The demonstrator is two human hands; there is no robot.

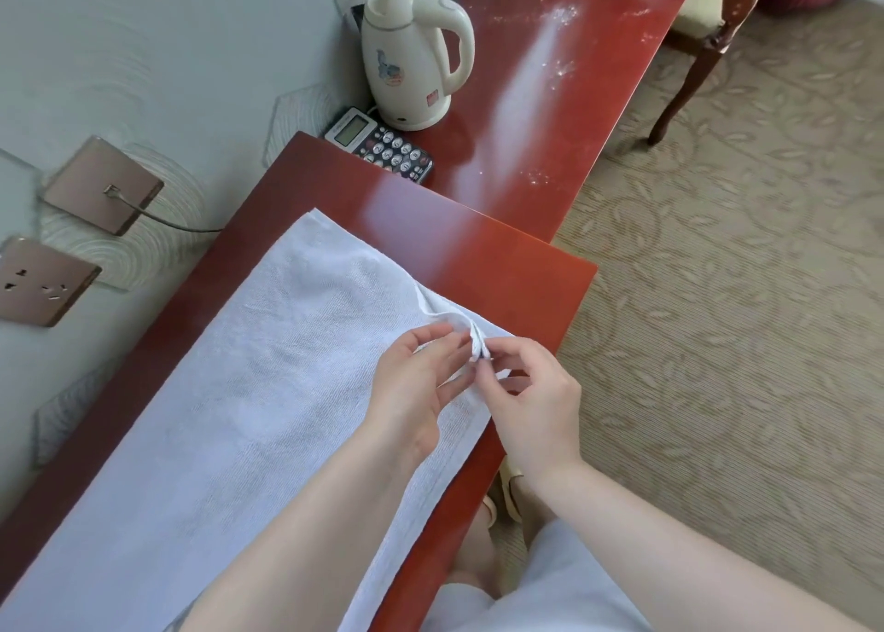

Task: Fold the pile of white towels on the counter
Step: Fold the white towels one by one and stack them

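A white towel [229,392] lies spread flat on the red counter [502,258]. At its 3 o'clock edge both hands meet: the right hand [531,402] pinches a raised fold with its fingers [485,368], and the left hand [416,383] pinches it too. A kettle [411,57] stands at 12 o'clock.

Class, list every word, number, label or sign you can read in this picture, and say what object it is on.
No text can be read.
Kettle: picture sticker and small red label, both blurred.
Phone: round keys and a line above the screen, too small to read.
Towel, wall sockets: no text.
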